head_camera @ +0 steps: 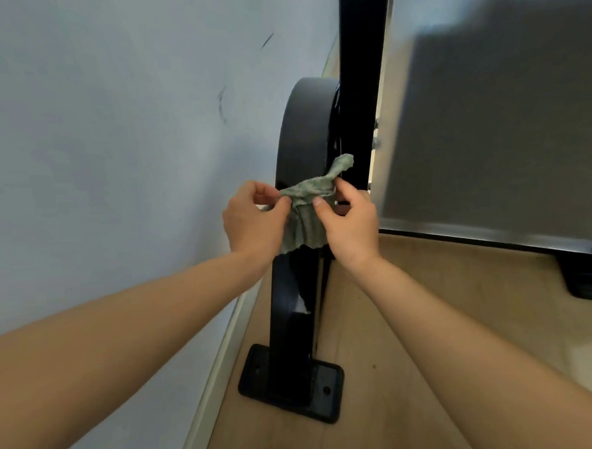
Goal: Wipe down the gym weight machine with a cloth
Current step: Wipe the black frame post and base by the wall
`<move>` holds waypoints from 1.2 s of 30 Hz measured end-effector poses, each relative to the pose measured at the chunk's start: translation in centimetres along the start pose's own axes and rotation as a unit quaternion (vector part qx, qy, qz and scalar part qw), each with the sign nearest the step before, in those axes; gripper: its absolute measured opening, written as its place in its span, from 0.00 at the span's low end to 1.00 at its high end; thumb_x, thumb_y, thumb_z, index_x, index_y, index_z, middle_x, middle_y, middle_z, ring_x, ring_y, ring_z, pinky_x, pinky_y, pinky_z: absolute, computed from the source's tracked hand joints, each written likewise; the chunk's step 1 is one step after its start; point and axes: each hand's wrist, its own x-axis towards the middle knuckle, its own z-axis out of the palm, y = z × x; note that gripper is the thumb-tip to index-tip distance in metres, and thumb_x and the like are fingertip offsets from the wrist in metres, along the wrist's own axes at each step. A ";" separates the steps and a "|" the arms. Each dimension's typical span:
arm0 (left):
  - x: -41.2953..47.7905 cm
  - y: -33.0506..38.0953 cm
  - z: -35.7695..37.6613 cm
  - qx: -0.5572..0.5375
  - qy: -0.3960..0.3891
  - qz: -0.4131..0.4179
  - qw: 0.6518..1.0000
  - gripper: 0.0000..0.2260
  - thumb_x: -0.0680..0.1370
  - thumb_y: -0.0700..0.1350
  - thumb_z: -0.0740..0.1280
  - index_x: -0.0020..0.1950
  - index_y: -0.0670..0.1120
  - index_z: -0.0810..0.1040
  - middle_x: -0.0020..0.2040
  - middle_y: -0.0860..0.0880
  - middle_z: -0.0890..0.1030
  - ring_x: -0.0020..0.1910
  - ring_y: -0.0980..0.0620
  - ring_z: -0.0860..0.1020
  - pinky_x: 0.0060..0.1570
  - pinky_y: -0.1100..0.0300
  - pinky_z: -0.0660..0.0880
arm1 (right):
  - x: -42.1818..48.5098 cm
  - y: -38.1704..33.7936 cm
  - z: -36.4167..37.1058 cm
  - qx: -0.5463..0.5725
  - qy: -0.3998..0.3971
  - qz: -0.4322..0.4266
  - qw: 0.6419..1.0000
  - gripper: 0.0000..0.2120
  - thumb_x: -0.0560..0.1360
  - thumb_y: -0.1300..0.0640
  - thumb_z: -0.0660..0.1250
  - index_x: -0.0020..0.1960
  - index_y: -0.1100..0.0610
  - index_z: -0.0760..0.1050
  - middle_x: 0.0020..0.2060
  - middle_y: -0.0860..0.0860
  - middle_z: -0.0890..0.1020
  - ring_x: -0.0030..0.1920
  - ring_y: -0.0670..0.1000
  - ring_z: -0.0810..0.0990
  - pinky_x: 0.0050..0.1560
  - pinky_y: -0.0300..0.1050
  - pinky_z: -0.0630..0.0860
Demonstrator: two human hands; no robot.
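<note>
Two bare forearms (pixel 121 319) are reaching up from the bottom of the frame, and both hands are meeting at the centre on the green cloth (pixel 304 220). The left hand (pixel 250 223) is pinching the cloth's left end between thumb and fingers (pixel 263 191). The right hand (pixel 351 228) is pinching its right part, with a twisted tail sticking up above the knuckles. The cloth is lying across the curved guard (pixel 303 131) of the black machine (pixel 362 83), with its lower edge hanging loose. Done well, this step is likely asking for the cloth to be held taut and drawn side to side. It should also be worked along the curve toward the bolted base plate (pixel 327 391), so no band is skipped. The fingers should be staying clear of the narrow gap beside the post, where what look like cables are running. The machine is standing on a pale wood-look floor (pixel 430 320), close to a white baseboard (pixel 219 358). A pale wall (pixel 111 131) is filling the left of the frame, with dark scuffs (pixel 221 104) on it. A blurred grey panel (pixel 488 128) is filling the upper right.
</note>
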 end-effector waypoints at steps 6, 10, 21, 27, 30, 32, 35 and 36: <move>3.5 6.8 -0.6 -0.115 -0.091 -0.009 0.989 0.07 0.74 0.48 0.76 0.49 0.48 0.83 0.45 0.50 0.85 0.44 0.55 0.84 0.48 0.55 0.84 | 3.8 -4.8 -2.4 0.008 -0.063 -0.032 0.997 0.08 0.80 0.57 0.68 0.57 0.54 0.82 0.47 0.56 0.85 0.49 0.55 0.84 0.53 0.56 0.82; 3.6 10.4 -1.0 -0.140 -0.181 -0.011 0.973 0.11 0.74 0.47 0.77 0.54 0.46 0.82 0.49 0.49 0.86 0.49 0.54 0.85 0.51 0.56 0.83 | 5.1 -10.4 -4.9 0.060 -0.211 0.009 0.975 0.10 0.83 0.58 0.63 0.59 0.51 0.81 0.52 0.53 0.86 0.52 0.51 0.86 0.56 0.52 0.82; 6.7 8.3 -3.5 -0.159 0.034 -0.026 0.986 0.11 0.76 0.40 0.75 0.55 0.49 0.77 0.52 0.49 0.83 0.49 0.50 0.84 0.49 0.53 0.84 | 3.5 -7.3 -6.4 -0.089 -0.196 0.056 0.975 0.22 0.79 0.58 0.68 0.72 0.46 0.72 0.63 0.47 0.77 0.63 0.53 0.78 0.65 0.56 0.76; 7.7 4.3 -2.8 -0.070 -0.065 -0.024 0.995 0.10 0.79 0.43 0.72 0.59 0.51 0.79 0.55 0.50 0.82 0.55 0.50 0.81 0.51 0.54 0.82 | 2.7 -5.6 -5.9 -0.184 -0.265 -0.004 0.947 0.33 0.79 0.57 0.68 0.79 0.43 0.59 0.71 0.45 0.70 0.62 0.53 0.78 0.56 0.38 0.76; 7.2 3.3 -1.9 -0.113 -0.181 -0.084 0.973 0.09 0.82 0.42 0.68 0.61 0.49 0.78 0.54 0.49 0.82 0.54 0.47 0.81 0.43 0.59 0.82 | 2.6 -5.0 -6.0 -0.239 -0.295 -0.045 0.924 0.35 0.79 0.57 0.68 0.80 0.43 0.55 0.72 0.46 0.67 0.71 0.50 0.69 0.70 0.48 0.69; 7.1 3.0 -1.8 -0.113 -0.198 -0.103 0.968 0.09 0.82 0.43 0.67 0.62 0.48 0.78 0.53 0.48 0.81 0.51 0.47 0.81 0.39 0.60 0.80 | 2.6 -4.5 -6.1 -0.245 -0.297 -0.061 0.921 0.35 0.79 0.58 0.67 0.80 0.43 0.55 0.70 0.46 0.69 0.69 0.48 0.70 0.67 0.46 0.70; 6.6 2.2 -2.1 -0.076 -0.227 -0.136 0.961 0.08 0.84 0.45 0.65 0.62 0.46 0.77 0.52 0.48 0.80 0.47 0.50 0.81 0.38 0.61 0.80 | 2.2 -3.8 -5.2 -0.209 -0.239 -0.078 0.945 0.33 0.78 0.60 0.68 0.78 0.44 0.61 0.63 0.47 0.73 0.59 0.48 0.77 0.60 0.44 0.75; 6.3 1.7 -2.2 -0.052 -0.242 -0.152 0.957 0.08 0.84 0.46 0.64 0.62 0.46 0.77 0.52 0.48 0.80 0.47 0.49 0.81 0.39 0.60 0.80 | 2.0 -3.6 -4.6 -0.184 -0.210 -0.073 0.957 0.31 0.78 0.60 0.69 0.77 0.45 0.63 0.62 0.46 0.73 0.54 0.48 0.79 0.57 0.44 0.77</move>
